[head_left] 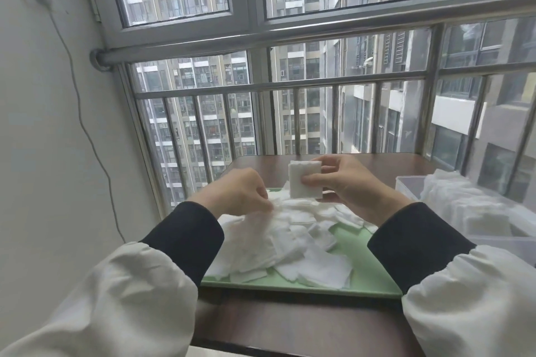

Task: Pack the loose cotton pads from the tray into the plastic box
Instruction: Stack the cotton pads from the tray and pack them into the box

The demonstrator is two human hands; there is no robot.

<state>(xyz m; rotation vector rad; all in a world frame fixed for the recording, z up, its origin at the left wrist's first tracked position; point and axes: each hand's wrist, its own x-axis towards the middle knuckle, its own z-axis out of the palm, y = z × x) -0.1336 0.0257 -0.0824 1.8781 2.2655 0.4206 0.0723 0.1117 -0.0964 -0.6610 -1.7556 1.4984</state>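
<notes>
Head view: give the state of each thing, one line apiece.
Pad stack: upright, pinched in right hand.
Loose cotton pads: heaped on tray.
Left hand: pinching pads in that heap.
Plastic box: open, holding pads.

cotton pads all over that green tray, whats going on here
A person is gathering cotton pads. The right hand holds a small squared-up stack of pads above the green tray, while the left hand pinches at the pile of loose pads heaped on it. The clear plastic box on the right already has pads in it.
</notes>
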